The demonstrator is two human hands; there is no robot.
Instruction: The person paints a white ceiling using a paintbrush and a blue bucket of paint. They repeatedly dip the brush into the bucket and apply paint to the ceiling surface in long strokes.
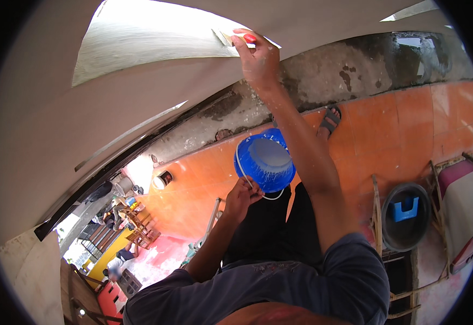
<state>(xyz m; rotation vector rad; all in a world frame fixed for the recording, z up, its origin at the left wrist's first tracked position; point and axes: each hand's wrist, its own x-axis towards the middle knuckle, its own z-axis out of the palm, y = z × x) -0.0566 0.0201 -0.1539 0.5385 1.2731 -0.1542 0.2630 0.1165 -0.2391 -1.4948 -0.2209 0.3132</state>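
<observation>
The flat scraper (pixel 231 38) with a red handle is pressed to the pale ceiling (pixel 155 81), high up, its blade pointing left along the wet grey patch (pixel 149 38). The right hand (pixel 258 57) is closed tight around its handle. Lower down, the left hand (pixel 242 196) is closed on the wire handle of a blue bucket (pixel 264 162) with white paste inside. Far below lies an orange tiled floor (pixel 399 124), with a black tub (pixel 406 215) holding a blue thing
</observation>
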